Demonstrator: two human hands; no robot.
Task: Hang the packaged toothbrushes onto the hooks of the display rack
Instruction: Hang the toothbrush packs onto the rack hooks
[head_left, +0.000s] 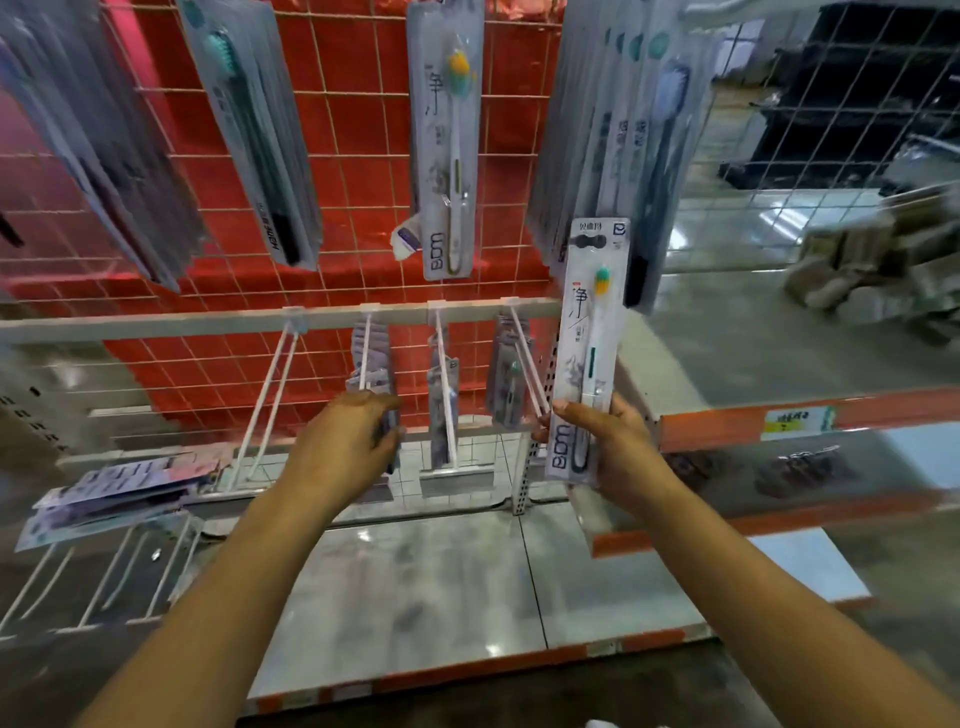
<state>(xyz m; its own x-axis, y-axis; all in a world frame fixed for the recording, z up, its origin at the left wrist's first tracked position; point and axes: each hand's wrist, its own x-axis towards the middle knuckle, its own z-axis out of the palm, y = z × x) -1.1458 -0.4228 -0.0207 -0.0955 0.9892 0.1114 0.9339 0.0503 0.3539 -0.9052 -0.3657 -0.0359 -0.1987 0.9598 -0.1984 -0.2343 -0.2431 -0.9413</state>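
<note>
Red backing shows through a white wire grid (332, 130) that forms the display rack. Along its upper part hang several bunches of packaged toothbrushes, among them a single pack (447, 140) near the middle with an orange and teal brush head. Lower down, a white crossbar (156, 325) carries long white hooks (270, 395) that slope toward the viewer; some hold small groups of packs (509, 374). The right hand (608, 441) grips the lower end of one upright toothbrush pack (589, 343), thumb across its front, just right of the rightmost hook. The left hand (348, 436) has its fingers curled around the packs (374, 374) hanging on a middle hook. At lower left, a loose stack of packs (119, 488) lies flat across other hooks. Below is a pale marbled shelf (415, 582) with an orange edge.
</note>
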